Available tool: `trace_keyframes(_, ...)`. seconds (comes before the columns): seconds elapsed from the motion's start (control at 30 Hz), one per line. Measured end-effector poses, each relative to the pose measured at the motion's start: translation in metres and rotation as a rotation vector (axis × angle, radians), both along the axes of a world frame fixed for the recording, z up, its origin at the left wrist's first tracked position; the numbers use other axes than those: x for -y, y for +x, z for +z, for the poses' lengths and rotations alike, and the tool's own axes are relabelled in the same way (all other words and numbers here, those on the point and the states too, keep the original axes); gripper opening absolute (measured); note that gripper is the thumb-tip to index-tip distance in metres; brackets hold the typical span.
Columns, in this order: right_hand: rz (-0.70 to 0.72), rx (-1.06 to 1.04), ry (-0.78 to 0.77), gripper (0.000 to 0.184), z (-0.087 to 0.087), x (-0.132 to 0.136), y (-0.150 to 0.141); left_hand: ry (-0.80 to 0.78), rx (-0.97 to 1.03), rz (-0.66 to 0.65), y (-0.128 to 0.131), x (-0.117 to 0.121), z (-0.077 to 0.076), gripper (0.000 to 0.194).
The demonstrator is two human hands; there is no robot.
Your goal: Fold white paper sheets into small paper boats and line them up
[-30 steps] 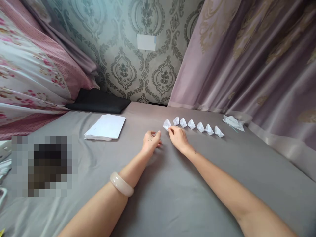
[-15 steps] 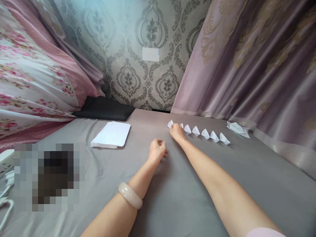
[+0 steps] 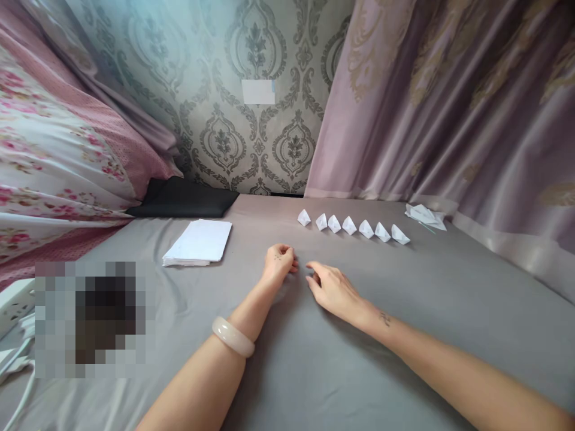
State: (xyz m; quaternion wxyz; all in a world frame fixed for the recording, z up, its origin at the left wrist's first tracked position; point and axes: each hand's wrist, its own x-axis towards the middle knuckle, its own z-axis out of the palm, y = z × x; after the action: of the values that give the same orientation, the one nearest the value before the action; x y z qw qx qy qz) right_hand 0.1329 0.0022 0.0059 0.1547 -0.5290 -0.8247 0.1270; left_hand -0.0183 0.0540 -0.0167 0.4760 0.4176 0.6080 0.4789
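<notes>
Several small white folded paper boats (image 3: 349, 225) stand in a slanting row on the grey sheet, in front of both hands. The leftmost paper boat (image 3: 304, 218) has a wider gap beside it than most others. My right hand (image 3: 333, 288) is open below the row, thumb and forefinger apart with nothing between them. Left of it, my left hand (image 3: 279, 261) rests with its fingers curled in and no object showing; its palm is hidden. A pale bangle (image 3: 233, 337) circles my left forearm. The hands are close but do not touch.
A stack of white paper (image 3: 198, 241) lies to the left, with a folded black cloth (image 3: 184, 199) behind it. Crumpled or folded papers (image 3: 426, 216) lie at the far right by the curtain (image 3: 381, 120). A white power strip (image 3: 17, 304) and a blurred-out patch are at the left.
My right hand has let go of the leftmost paper boat and come back toward me, beside my left hand. The view has shifted slightly. My left hand stays curled.
</notes>
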Motion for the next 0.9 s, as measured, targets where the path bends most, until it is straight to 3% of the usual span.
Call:
trace_keyframes(0.13,0.098,-0.070,0.026,0.025,-0.011,0.028,0.025,0.027,-0.073,-0.040,0.000,0.007,0.002,0.014)
trace_keyframes(0.3,0.083,-0.105,0.063,0.023,-0.017,0.033,0.028,0.087,-0.250,-0.085,0.001,0.005,-0.001,0.016)
trace_keyframes(0.4,0.091,-0.080,0.092,0.022,-0.018,0.032,0.027,0.145,-0.404,-0.083,0.001,-0.020,0.002,0.022)
trace_keyframes(0.57,0.118,-0.121,0.109,0.022,-0.021,0.031,0.030,0.300,-0.677,-0.103,0.008,-0.082,0.020,0.038)
trace_keyframes(0.67,0.124,-0.139,0.090,0.021,-0.022,0.029,0.032,0.365,-0.827,-0.146,0.013,-0.109,0.025,0.036)
trace_keyframes(0.9,0.134,-0.176,0.084,0.018,-0.024,0.026,0.030,0.372,-1.069,-0.217,0.014,-0.137,0.009,0.022)
